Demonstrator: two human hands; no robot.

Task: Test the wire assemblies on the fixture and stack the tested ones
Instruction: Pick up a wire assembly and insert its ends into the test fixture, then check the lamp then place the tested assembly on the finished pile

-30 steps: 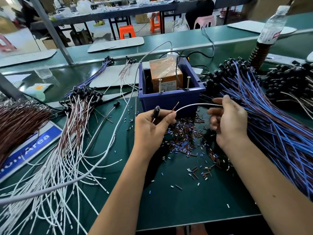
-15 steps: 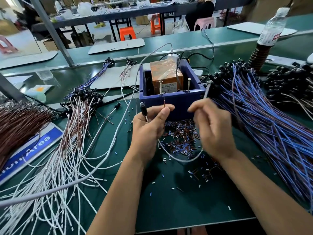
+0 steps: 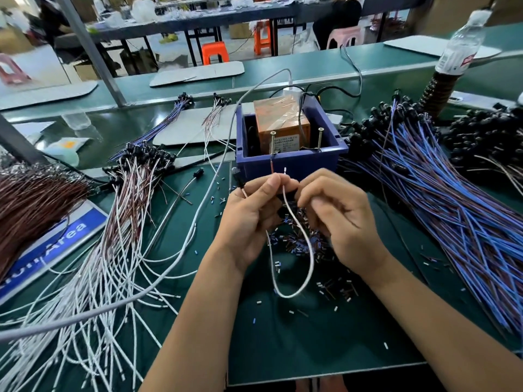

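Hands meet at frame centre, just below the blue bin (image 3: pixel 291 165): left hand (image 3: pixel 249 219) curls round a wire assembly (image 3: pixel 307 250), pinching its black end and red lead w/ thumb, while right hand (image 3: pixel 343 219) pinches the white lead tip. Wire loops down btwn the wrists over the green mat (image 3: pixel 325 335). Vs 0.5 s ago, right hand has moved in closer to left, both lead tips now upright side by side under the two screws (image 3: pixel 272 142).
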